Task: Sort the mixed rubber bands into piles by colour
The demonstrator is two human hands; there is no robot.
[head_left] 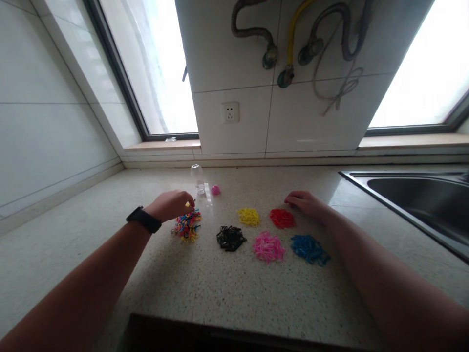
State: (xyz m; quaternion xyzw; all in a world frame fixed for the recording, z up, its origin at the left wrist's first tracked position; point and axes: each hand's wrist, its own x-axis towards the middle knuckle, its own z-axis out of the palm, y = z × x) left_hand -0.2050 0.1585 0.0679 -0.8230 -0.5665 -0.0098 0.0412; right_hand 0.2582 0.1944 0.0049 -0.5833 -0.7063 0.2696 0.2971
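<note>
My left hand point(176, 204), with a black watch on the wrist, is closed in a pinch above a pile of mixed-colour small rubber bands point(187, 226). A bit of yellow and a dark tip show at its fingers. My right hand point(302, 201) is by the far right side of the red rubber bands point(282, 218), fingers drawn together; whether anything is in them is hidden. Between the hands lie sorted heaps: yellow rubber bands point(249, 216), black rubber bands point(230, 238), pink rubber bands point(268, 247) and blue rubber bands point(309, 249).
Behind my left hand stands a clear plastic bottle point(197, 179), with a pink cap-like piece point(215, 189) beside it. A steel sink point(361, 183) is set into the speckled counter point(205, 288) on the right. Hoses and a socket point(230, 112) are on the tiled wall.
</note>
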